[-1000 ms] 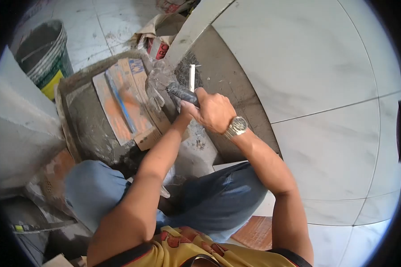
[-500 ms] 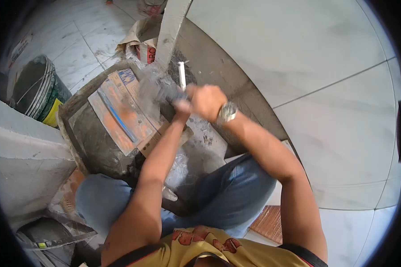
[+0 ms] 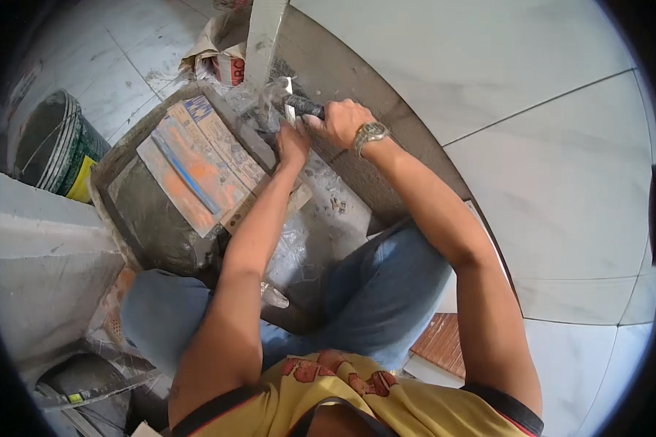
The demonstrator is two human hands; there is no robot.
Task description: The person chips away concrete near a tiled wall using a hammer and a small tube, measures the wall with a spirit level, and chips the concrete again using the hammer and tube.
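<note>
My right hand [image 3: 346, 125] is closed round one end of a dark, rounded tool handle [image 3: 305, 106]. Crumpled clear plastic [image 3: 272, 96] hangs about the far end of this tool. Close by on the left, my left hand [image 3: 292, 146] has its fingers drawn together at the edge of the plastic; what they grip is hidden. A narrow white strip [image 3: 289, 86] passes behind the handle, its lower end near my left fingertips. Left of my hands, cardboard [image 3: 222, 146] and an orange-smeared board with a blue strip [image 3: 186, 175] lie across a mortar-crusted tray [image 3: 102, 191].
A green bucket [image 3: 87, 154] stands at the left, beside a pale wall edge [image 3: 44, 233]. An open paper sack [image 3: 215, 51] is at the top. Large marbled tiles [image 3: 539, 182] border the rough grey strip on the right. A brown tile [image 3: 442, 341] lies by my knee.
Both hands have moved up and away from my body, with the dark handle and plastic. My left hand has come close to the white strip's lower end. The view has shifted slightly.
</note>
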